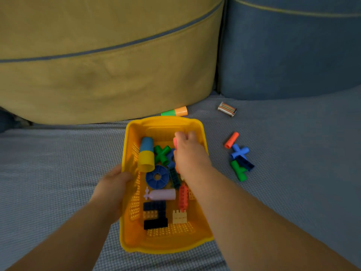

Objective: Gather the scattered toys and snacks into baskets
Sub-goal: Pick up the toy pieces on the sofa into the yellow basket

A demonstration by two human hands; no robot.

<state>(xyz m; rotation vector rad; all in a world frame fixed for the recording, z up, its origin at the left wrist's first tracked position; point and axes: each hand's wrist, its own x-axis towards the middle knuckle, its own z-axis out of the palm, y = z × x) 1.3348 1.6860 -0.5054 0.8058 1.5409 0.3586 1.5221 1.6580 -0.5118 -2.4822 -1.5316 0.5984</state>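
Observation:
A yellow basket (134,239) lies on the grey couch seat, holding several toys: a blue-and-yellow tube (146,153), a green cross (162,153), a blue wheel (157,177), a pink tube (162,194) and bricks. My left hand (115,184) grips the basket's left rim. Over the basket's far end, my right hand (187,151) has its fingers curled round a pink piece (175,142). Outside the basket lie a green-and-orange tube (175,112), a wrapped snack (227,109), an orange tube (231,140), a blue cross (239,151) and a green connector (238,170).
A mustard cushion (105,61) and a blue cushion (293,51) stand behind the seat. The green-and-orange tube is tucked against the mustard cushion's lower edge. Grey seat fabric (48,163) stretches to the left of the basket.

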